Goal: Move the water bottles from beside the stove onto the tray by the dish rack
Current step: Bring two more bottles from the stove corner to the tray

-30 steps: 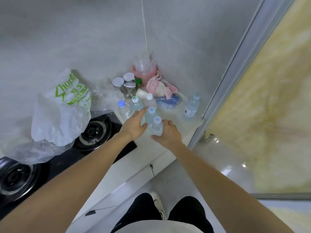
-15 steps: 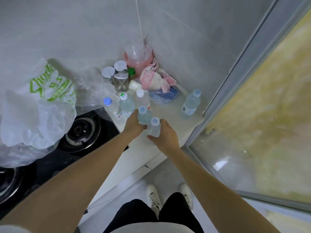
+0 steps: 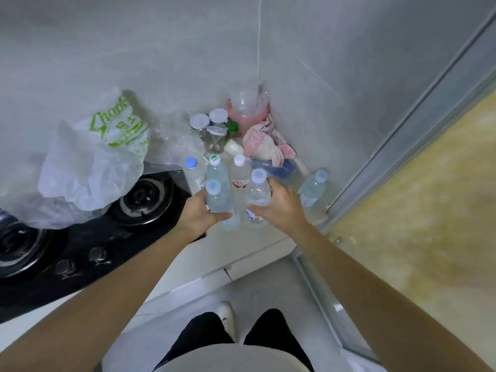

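Two water bottles gripped side by side just right of the stove (image 3: 145, 197): left hand (image 3: 200, 214) curls round blue-capped bottle (image 3: 218, 201), right hand (image 3: 281, 208) round second bottle (image 3: 258, 193). Four more bottles stand behind on counter (image 3: 268, 237). Plastic bag (image 3: 88, 167) over stove.

the water bottles (image 3: 258, 193) are clear, thin plastic with smooth pale-blue and white caps and glossy paper or film labels. at nine o'clock of them the stove (image 3: 80, 248) is black and glossy, probably glass, with dull metal burner rings. the crumpled bag (image 3: 88, 167) at ten o'clock is thin, shiny white plastic. at twelve o'clock a soft pink cloth (image 3: 264, 145). the wall tiles (image 3: 107, 49) look smooth, matt grey.
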Available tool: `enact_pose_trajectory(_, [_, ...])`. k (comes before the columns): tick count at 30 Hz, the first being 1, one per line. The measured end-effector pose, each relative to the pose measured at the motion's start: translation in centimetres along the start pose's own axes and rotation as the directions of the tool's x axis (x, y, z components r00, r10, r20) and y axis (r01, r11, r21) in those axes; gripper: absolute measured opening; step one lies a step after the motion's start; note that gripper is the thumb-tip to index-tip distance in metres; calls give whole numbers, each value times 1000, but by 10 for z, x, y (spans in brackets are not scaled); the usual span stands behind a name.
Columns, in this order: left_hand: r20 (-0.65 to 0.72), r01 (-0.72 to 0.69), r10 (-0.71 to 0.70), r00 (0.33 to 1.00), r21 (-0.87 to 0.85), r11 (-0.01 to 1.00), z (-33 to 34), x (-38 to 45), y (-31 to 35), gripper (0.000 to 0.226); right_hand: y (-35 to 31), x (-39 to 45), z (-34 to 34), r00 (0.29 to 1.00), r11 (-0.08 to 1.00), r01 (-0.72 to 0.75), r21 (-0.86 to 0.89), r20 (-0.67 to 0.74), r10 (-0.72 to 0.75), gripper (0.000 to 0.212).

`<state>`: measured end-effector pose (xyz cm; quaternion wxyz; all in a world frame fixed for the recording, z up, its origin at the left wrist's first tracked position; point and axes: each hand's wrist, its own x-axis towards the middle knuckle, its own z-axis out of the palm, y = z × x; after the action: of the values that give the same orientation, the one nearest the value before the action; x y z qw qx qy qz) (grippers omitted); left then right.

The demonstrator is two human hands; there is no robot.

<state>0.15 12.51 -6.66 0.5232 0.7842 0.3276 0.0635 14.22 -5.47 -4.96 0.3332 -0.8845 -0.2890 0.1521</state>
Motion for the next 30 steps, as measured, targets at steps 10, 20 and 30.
enact_pose_trajectory(10, [-278,34,-61,959,-100,994,-146,-172,40,49,-160,-8,-14,805,845,530,62,274,-526,58])
enact_pose_trajectory(20, [-790,0,-143,596,-178,984,-240,-439,3,57,-344,-168,95,370,601,652,461,499,-784,55])
enact_pose_trajectory(30, [-938,34,-303,168,-301,953,-282,-772,-85,55,-504,-470,236,-83,394,560,729,522,-849,58])
